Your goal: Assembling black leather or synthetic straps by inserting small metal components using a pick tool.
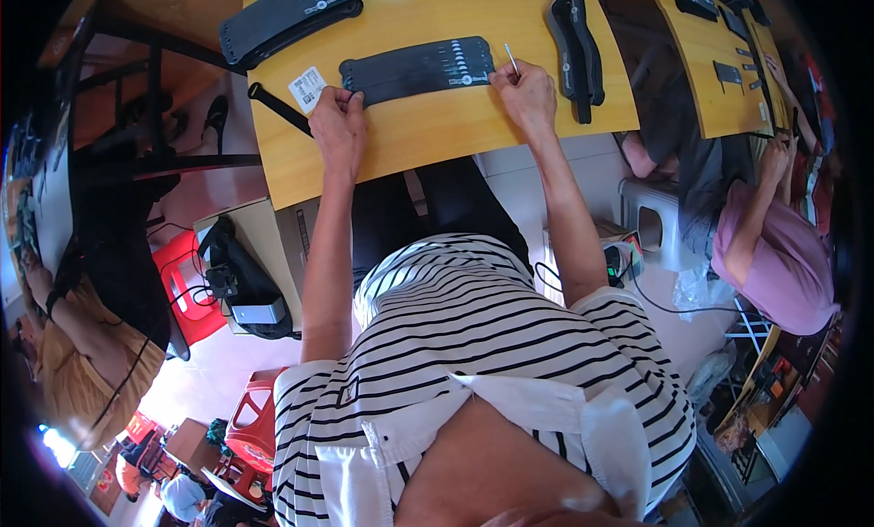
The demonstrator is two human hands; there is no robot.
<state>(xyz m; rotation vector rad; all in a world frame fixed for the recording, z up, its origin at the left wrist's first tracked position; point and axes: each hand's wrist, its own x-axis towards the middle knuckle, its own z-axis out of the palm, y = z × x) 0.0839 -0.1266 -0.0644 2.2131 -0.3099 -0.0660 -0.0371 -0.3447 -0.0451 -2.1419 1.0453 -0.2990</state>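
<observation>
— Both hands are on the table, so where do we stand? Our left hand [338,126] sits in the upper middle of the frame, fingers curled down and pinching the left end of the long, flat black strap with the row of pale round marks [419,68].

— And the strap's long axis?

— It runs nearly left to right across the yellow wooden tabletop [437,136], tilted slightly up toward the right, so it spans the gap between our hands. Each hand has one end; neither is nearer than the other.

— The right side?

— Our right hand [525,95] is closed at the strap's right end, gripping a thin pale stick-like tool [512,59] that points up and away from us.

— Room to move?

— Left of the left hand lie a small white printed label [308,88] and a narrow black band [279,107], near the table's left edge. Above sits a stack of similar black straps [287,17]. Right of the right hand, a folded black strap piece [575,52] lies just apart. Bare wood runs between the strap and the near edge.
</observation>
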